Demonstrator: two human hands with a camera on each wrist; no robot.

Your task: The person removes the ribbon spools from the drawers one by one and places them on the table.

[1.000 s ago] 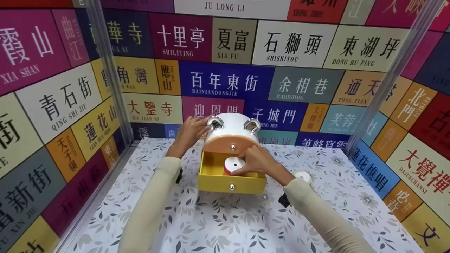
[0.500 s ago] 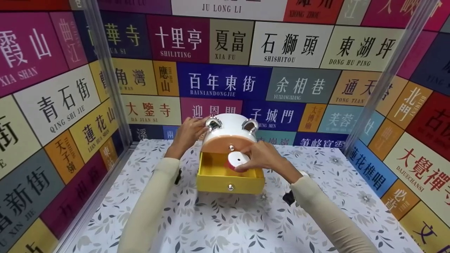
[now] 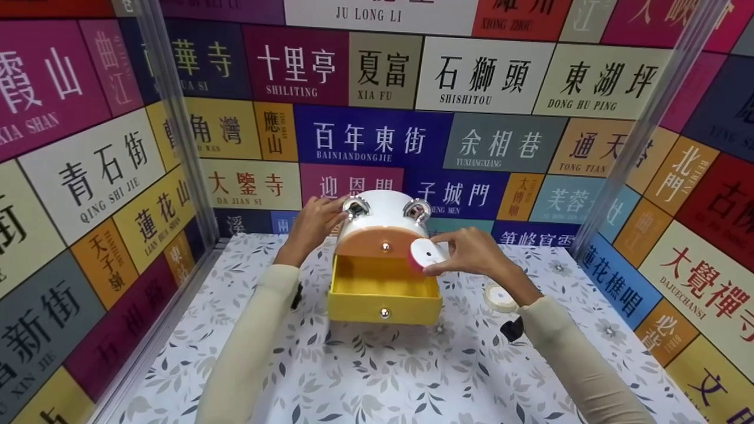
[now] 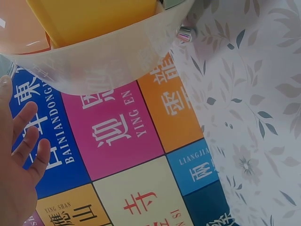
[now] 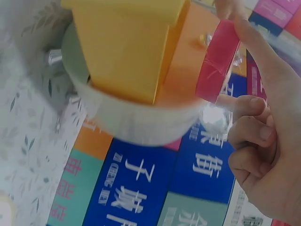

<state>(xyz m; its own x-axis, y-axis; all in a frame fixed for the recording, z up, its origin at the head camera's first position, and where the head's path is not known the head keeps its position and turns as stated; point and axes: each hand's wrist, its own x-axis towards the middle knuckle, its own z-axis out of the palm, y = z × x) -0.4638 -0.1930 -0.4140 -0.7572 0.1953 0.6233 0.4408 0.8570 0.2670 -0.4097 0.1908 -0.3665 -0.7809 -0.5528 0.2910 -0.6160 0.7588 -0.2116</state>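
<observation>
**Ribbon spool held beside an open yellow drawer**

Walls covered in coloured place-name panels [image 3: 377,138] enclose a table laid with a leaf-patterned cloth [image 3: 377,377]; clear posts stand at the corners.

Item 1. White round cabinet [image 3: 386,215] with two chrome ears, set near the back wall. Its yellow drawer [image 3: 383,291] is pulled out toward the person and appears bare inside; the orange drawer [image 3: 380,242] above it is kept closed.

Item 2. Left hand [image 3: 312,227], laid against the cabinet's left side, fingers straight and slightly spread, apparently to steady the body while the drawer stands open.

Item 3. Red ribbon spool [image 3: 425,254] with a white face, pinched between thumb and forefinger of the right hand [image 3: 474,256], the other fingers curled. It is held in the air just right of the drawer's back corner, clear of the drawer walls.

Item 4. Pale spool [image 3: 500,297], lying flat on the cloth beneath the right forearm, apart from the cabinet. It is the only thing seen lying loose to the right of the drawer.
</observation>
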